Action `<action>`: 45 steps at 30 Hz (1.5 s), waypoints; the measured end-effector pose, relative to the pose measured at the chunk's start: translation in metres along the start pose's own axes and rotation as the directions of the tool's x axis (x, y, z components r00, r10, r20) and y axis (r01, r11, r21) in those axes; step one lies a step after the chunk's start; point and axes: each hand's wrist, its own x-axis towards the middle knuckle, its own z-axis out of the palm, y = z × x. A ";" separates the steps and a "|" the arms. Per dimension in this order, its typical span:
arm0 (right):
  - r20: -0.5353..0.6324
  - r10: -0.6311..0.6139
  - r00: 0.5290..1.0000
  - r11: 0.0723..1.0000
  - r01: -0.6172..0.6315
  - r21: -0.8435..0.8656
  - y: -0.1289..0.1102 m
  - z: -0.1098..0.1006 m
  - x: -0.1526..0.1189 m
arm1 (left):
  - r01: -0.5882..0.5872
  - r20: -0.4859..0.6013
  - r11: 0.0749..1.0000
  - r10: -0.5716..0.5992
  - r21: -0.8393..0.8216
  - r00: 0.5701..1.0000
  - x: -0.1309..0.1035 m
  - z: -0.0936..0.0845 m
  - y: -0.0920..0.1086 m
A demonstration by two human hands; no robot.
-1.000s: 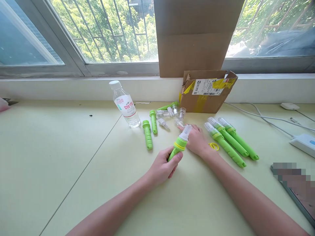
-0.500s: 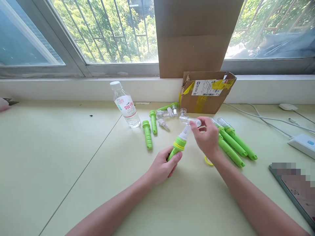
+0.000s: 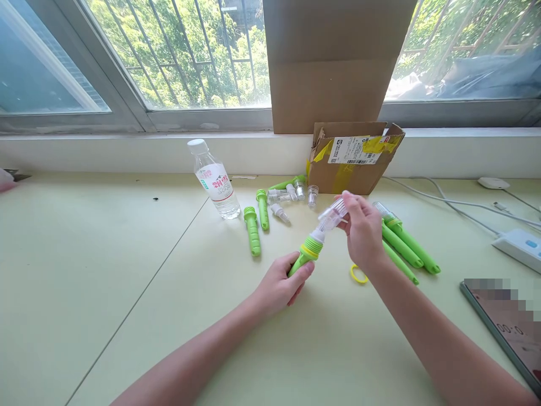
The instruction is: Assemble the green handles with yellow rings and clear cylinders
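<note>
My left hand (image 3: 282, 282) is wrapped round a green threaded handle (image 3: 311, 248) with a yellow ring on it and a white tip on top. The handle tilts up and to the right. In the fingers of my right hand (image 3: 364, 228) is a clear ribbed plastic cap (image 3: 333, 213), its mouth over the white tip. Whether the cap touches the green thread cannot be made out, though a gap seems to show. A loose yellow ring (image 3: 359, 274) lies on the table below my right wrist. Several green handles with clear caps (image 3: 412, 245) lie right of my right hand, partly covered by it.
Left of my hands lie loose green handles (image 3: 252, 231), a white tip (image 3: 279, 213) and clear caps (image 3: 313, 196). Behind stand a water bottle (image 3: 217, 183) and an open cardboard box (image 3: 350, 169). A phone (image 3: 502, 327), cables and a white power strip (image 3: 519, 248) are at the right.
My right hand has turned the clear cap from lying sideways to line up with the handle, and brought it over the white tip. My left hand has barely moved.
</note>
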 end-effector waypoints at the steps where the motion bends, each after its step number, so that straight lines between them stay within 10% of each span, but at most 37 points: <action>1: 0.063 0.001 0.998 0.999 0.002 -0.046 -0.001 0.003 -0.004 | 0.002 -0.003 1.000 -0.002 0.000 1.000 0.000 0.000 0.000; 7: 0.300 0.007 0.954 0.973 0.062 -0.221 0.000 0.010 -0.017 | 0.010 0.002 1.000 -0.010 0.015 1.000 -0.001 0.001 -0.002; 20: 0.603 0.179 0.778 0.929 -0.336 0.158 -0.007 0.000 -0.010 | 0.006 0.001 1.000 -0.006 0.014 1.000 -0.001 0.000 -0.001; 36: 0.410 0.221 0.885 0.915 -0.043 -0.401 -0.023 -0.013 0.001 | 0.024 0.031 0.999 -0.025 0.041 0.999 -0.002 0.001 0.001; 45: 0.566 0.360 0.742 0.896 -0.105 -0.433 -0.039 -0.027 0.005 | 0.017 0.018 0.999 -0.018 0.043 1.000 -0.002 0.000 0.001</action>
